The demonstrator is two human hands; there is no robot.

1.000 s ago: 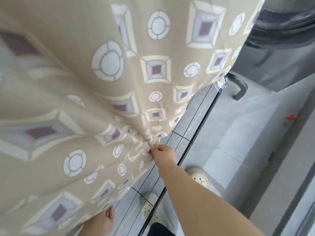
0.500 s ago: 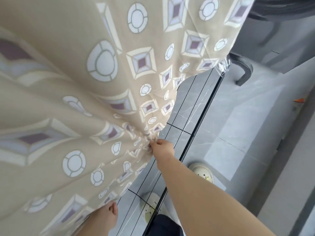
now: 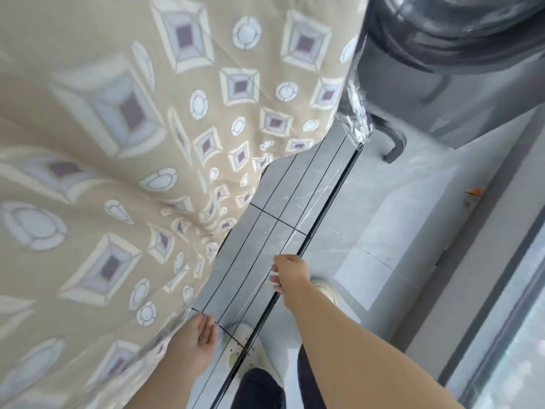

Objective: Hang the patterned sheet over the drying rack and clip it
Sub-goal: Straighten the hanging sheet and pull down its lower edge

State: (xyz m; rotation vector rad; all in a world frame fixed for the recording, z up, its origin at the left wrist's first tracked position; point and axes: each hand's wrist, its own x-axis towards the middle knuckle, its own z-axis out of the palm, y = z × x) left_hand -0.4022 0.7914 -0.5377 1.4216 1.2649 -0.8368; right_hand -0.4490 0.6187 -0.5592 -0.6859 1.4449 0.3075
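Observation:
The patterned sheet (image 3: 124, 160), beige with squares and circles, hangs across the left and top of the view, bunched at a gathered point near the middle. The drying rack (image 3: 321, 219) runs diagonally beside it as thin black wires and a thick black rail. My right hand (image 3: 290, 274) hovers over the rail, apart from the sheet, fingers loosely curled and holding nothing. My left hand (image 3: 196, 346) is low at the sheet's blurred lower edge, its fingers relaxed with nothing seen between them.
A dark grey washing machine (image 3: 442, 69) stands at the upper right. Crinkled clear wrap (image 3: 358, 119) covers the rail's far end. My light shoes (image 3: 241, 340) stand on the grey tile floor under the rack. A window frame (image 3: 501, 335) runs along the right.
My right hand let go of the sheet's gathered point and drew back toward the rail. The left hand came out from under the sheet's lower edge. The view tilted.

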